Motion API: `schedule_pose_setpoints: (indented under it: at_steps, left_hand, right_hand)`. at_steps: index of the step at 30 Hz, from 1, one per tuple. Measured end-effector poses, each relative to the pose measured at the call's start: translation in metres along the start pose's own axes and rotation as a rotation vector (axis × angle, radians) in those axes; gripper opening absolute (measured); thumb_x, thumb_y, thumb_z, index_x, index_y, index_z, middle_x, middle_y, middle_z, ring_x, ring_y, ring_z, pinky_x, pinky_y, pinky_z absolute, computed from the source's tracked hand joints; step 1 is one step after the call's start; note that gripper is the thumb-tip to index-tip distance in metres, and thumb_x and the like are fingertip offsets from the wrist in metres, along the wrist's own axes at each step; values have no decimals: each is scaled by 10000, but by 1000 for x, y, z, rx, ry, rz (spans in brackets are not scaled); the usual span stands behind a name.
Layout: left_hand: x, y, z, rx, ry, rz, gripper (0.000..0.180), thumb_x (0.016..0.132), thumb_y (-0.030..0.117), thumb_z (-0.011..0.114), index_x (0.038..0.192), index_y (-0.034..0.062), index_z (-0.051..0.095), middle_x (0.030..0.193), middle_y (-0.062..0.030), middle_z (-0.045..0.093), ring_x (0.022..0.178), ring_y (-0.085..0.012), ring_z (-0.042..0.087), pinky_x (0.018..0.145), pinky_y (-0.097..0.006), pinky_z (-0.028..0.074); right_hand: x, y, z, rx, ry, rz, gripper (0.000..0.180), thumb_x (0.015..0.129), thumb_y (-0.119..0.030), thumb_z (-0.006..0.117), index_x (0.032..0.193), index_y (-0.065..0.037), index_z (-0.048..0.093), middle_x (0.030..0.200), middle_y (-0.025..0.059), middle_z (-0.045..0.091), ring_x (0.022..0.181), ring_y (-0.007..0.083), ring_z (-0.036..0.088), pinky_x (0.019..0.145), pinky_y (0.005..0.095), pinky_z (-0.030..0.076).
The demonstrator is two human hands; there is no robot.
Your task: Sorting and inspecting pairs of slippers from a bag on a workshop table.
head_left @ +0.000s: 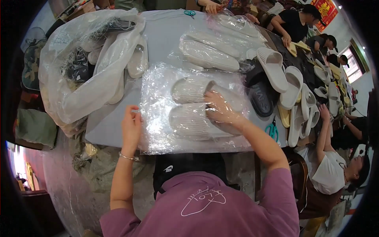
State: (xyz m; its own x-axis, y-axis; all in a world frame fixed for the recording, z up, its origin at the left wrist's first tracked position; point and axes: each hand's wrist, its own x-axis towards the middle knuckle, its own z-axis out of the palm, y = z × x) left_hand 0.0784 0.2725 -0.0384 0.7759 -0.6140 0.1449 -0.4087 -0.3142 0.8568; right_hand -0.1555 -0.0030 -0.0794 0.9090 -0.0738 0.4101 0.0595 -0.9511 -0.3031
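Note:
In front of me a pair of pale grey slide sandals (190, 120) lies side by side in a clear plastic bag (158, 138), their ribbed straps to the left. My right hand (219, 109) reaches in from the right, its fingers bent around the inner strap edges where the two slides meet. Glare on the film hides whether that whole hand is inside the bag. Beside the bag's left edge, my left hand (132, 123) is raised with loosely curled fingers and nothing visible in them. Just beyond lies another bagged pair of pale slides (209, 54).
A big translucent sack (59, 94) with slides in it covers the table's left. Teal scissors (272, 130) lie at right, another teal pair (190, 13) at the far edge. Loose slides (293, 85) and a black slide (261, 96) crowd the right, where co-workers (302, 23) sit.

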Motion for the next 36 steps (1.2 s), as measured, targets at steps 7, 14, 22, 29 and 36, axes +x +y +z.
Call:
schedule_pose_setpoints:
  at_steps: [7, 14, 22, 29, 36]
  left_hand:
    - [0, -16, -12, 26, 73, 21, 159, 912, 48, 513, 1071, 33, 501, 660, -75, 544, 605, -148, 531, 582, -300, 421]
    - [-20, 5, -12, 75, 87, 35, 171, 909, 56, 524, 1077, 19, 524, 751, -93, 571, 583, -172, 526, 569, -315, 418]
    - [-11, -19, -21, 237, -284, 389, 372, 878, 144, 578, 1233, 37, 546, 1302, -176, 502, 1214, -346, 454, 1038, -406, 345]
    - [10, -26, 5, 662, -737, 427, 690, 875, 382, 555, 1427, 32, 334, 1477, -173, 333, 1386, -349, 247, 1150, -490, 110]
    - [-12, 21, 13, 697, -549, 555, 849, 836, 546, 541, 1448, 18, 281, 1525, -208, 201, 1407, -451, 69, 1138, -540, 38]
  right_hand:
    - [-135, -59, -138, 13, -133, 662, 355, 720, 55, 495, 1068, 14, 555, 1159, 196, 534, 1135, 396, 456, 980, 442, 382]
    - [-171, -119, -219, 17, 462, 909, 444, 842, -96, 588, 1258, 35, 503, 1203, 140, 589, 1131, 231, 549, 952, 325, 413]
    - [47, -168, -117, 120, 369, 276, 201, 692, -22, 569, 885, 26, 544, 954, 213, 516, 948, 393, 483, 823, 465, 412]
    - [87, -130, 3, 46, 121, 598, 214, 775, -92, 549, 965, 6, 557, 1056, 174, 528, 1030, 351, 496, 812, 482, 484]
    - [-5, -50, -44, -223, 257, 849, 190, 758, -92, 570, 915, 17, 575, 1003, 165, 542, 994, 353, 509, 782, 478, 489]
